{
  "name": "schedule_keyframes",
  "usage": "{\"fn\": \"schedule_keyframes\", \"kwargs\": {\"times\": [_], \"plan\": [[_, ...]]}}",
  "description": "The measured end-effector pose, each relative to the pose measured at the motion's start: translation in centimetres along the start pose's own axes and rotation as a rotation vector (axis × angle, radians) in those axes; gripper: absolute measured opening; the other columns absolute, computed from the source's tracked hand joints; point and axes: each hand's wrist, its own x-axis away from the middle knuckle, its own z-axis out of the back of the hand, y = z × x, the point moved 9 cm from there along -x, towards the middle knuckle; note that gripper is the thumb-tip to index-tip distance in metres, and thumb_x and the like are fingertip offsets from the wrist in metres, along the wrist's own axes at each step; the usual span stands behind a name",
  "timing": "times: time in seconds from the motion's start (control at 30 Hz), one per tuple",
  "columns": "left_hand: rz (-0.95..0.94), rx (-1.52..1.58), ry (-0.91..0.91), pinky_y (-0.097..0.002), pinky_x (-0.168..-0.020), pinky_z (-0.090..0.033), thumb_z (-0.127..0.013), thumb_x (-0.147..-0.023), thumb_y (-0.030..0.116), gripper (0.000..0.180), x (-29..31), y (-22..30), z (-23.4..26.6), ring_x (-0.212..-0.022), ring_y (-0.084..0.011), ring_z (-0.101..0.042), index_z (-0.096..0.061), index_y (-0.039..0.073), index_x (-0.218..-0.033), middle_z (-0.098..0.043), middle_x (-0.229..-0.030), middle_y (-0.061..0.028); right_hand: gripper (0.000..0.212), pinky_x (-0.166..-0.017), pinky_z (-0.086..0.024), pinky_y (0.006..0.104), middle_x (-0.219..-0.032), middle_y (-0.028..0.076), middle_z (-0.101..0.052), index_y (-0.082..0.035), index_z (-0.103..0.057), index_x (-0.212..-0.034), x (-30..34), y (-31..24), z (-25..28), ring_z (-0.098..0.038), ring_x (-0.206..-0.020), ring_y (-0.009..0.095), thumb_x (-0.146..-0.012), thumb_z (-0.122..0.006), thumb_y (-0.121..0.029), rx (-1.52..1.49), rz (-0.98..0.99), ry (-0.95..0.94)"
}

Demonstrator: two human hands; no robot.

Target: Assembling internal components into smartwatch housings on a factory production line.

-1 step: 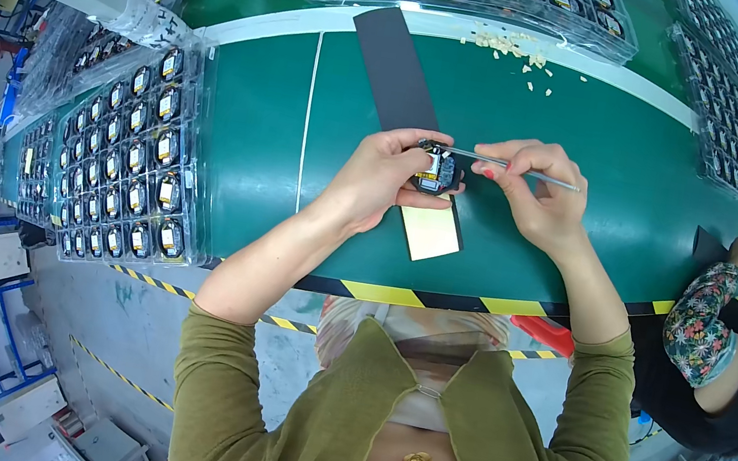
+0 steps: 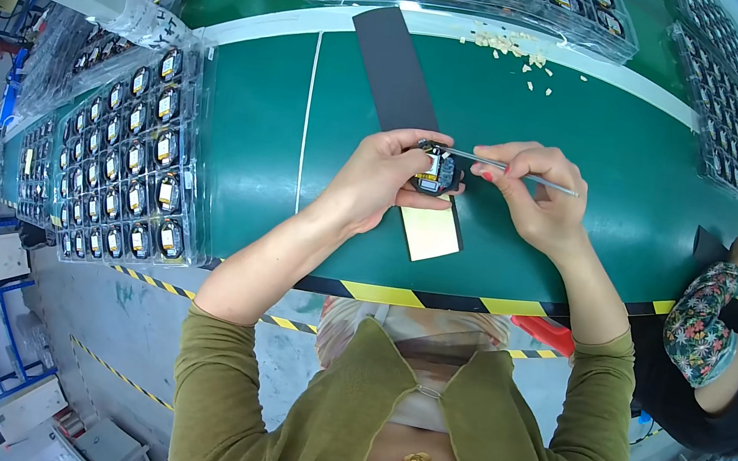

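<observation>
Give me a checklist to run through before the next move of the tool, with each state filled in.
1. Round black device gripped by the left hand: ok.
2. Slim metal tool held in the right hand: ok.
3. Tool's far end at the device's upper part: ok.
4. Tip actually touching a component: cannot tell, too small.
5. Small pale pieces clear of both hands: ok, scattered beyond them.
6. Yellow pad fully in sight: not ok, the left hand hides its upper end.
</observation>
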Motion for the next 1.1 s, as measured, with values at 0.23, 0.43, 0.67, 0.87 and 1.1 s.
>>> {"fn": "schedule_keyframes", "kwargs": {"times": [0.23,0.43,0.67,0.87,1.1], "plan": [[0.007,0.033,0.001,-0.0304,-0.066,-0.058,-0.04,-0.087,0.004,0.027,0.0,0.1,-0.1,-0.082,-0.0207,-0.062,-0.048,-0.008,-0.11,-0.057,-0.095,-0.016,0.024,-0.055,-0.053,0.0291,-0.084,0.02,-0.063,-0.003,-0.048,-0.082,-0.3,-3.4,-0.9,-0.065,-0.069,0.025,-0.069,-0.064,0.009,0.265,0.284,-0.087],[-0.045,0.003,0.011,-0.032,-0.066,-0.058,-0.039,-0.089,0.004,0.024,0.0,0.2,-0.1,-0.081,-0.0176,-0.06,-0.051,-0.007,-0.106,-0.056,-0.094,-0.0125,0.028,-0.047,-0.049,0.0274,-0.082,0.018,-0.064,-0.005,-0.048,-0.08,0.2,-4.5,-1.1,-0.065,-0.066,0.025,-0.065,-0.068,0.007,0.37,0.391,-0.052],[-0.081,-0.032,0.023,-0.0301,-0.066,-0.058,-0.04,-0.089,0.002,0.024,0.2,0.6,-0.2,-0.078,-0.0147,-0.059,-0.052,-0.007,-0.107,-0.056,-0.093,-0.0095,0.028,-0.046,-0.049,0.0268,-0.081,0.017,-0.064,-0.005,-0.047,-0.079,0.2,-5.0,-1.0,-0.065,-0.065,0.024,-0.065,-0.069,0.007,0.389,0.407,-0.009],[-0.114,-0.055,0.01,-0.0294,-0.066,-0.058,-0.041,-0.089,0.002,0.024,0.3,0.8,-0.3,-0.078,-0.0131,-0.058,-0.052,-0.006,-0.108,-0.056,-0.092,-0.0084,0.029,-0.046,-0.049,0.027,-0.081,0.017,-0.064,-0.005,-0.047,-0.079,0.2,-5.0,-0.7,-0.065,-0.066,0.024,-0.065,-0.069,0.006,0.378,0.395,0.011],[-0.109,-0.068,0.016,-0.0297,-0.063,-0.058,-0.04,-0.089,0.004,0.024,0.4,0.9,-0.2,-0.079,-0.0157,-0.06,-0.053,-0.007,-0.106,-0.058,-0.09,-0.0105,0.027,-0.047,-0.049,0.027,-0.08,0.016,-0.065,-0.005,-0.047,-0.079,0.2,-4.9,-0.7,-0.065,-0.066,0.023,-0.066,-0.069,0.006,0.339,0.364,0.017]]}}
